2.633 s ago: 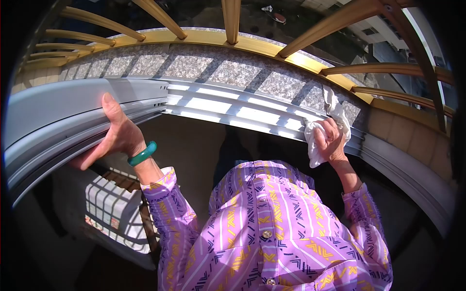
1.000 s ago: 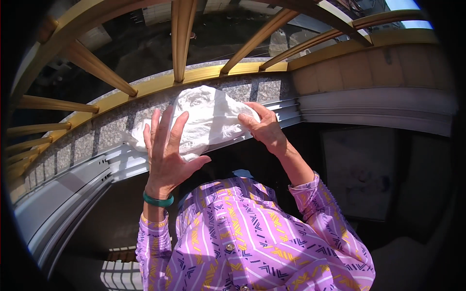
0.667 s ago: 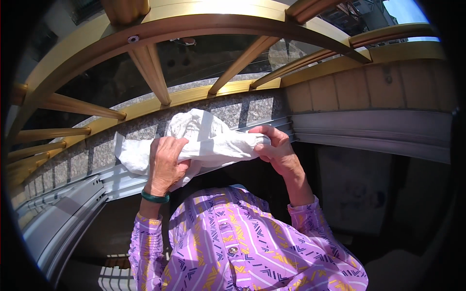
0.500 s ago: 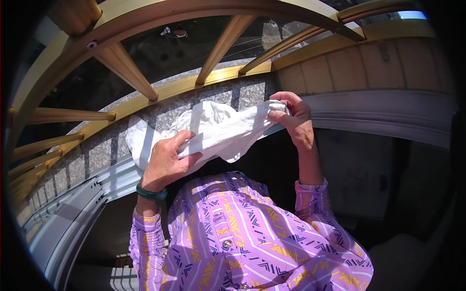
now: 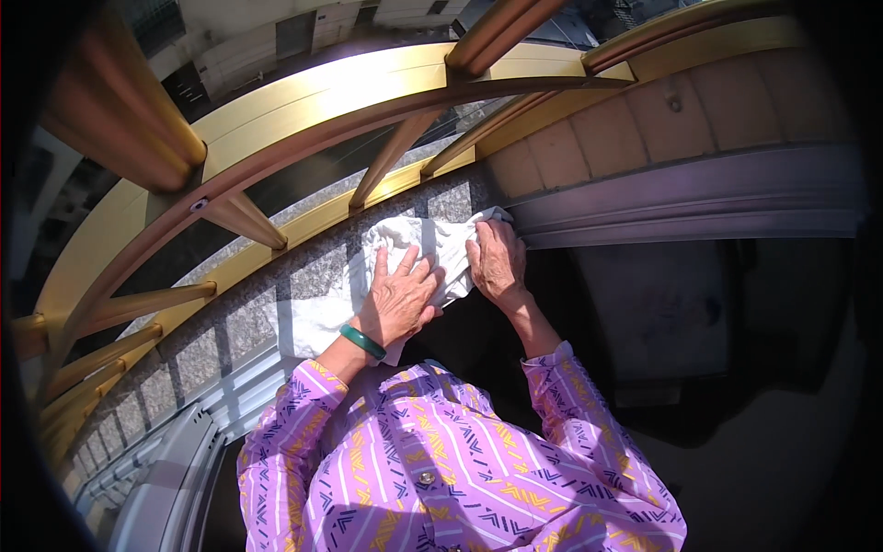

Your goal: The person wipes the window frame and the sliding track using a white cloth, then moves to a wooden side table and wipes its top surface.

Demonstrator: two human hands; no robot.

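Observation:
A crumpled white cloth (image 5: 308, 324) is spread along the speckled stone sill (image 5: 313, 262), partly in bars of shadow. On top of it rests my left hand (image 5: 398, 299), palm down with its fingers spread, a green bangle (image 5: 362, 342) round the wrist. My right hand (image 5: 499, 262) is at the cloth's far right end, fingers curled over the bunched fabric; my palm hides how much of it is held. Some of the cloth is covered by both hands.
Gold-coloured metal railing bars (image 5: 322, 92) curve around the sill's outer side. Tan wall tiles (image 5: 598, 138) and a grey window frame (image 5: 690, 198) run along the right. Silvery window track (image 5: 244, 386) borders the sill at lower left.
The cloth was stretched between both hands; now it lies bunched on the sill. My left hand has moved right and opened flat on it. My right hand has shifted left and down.

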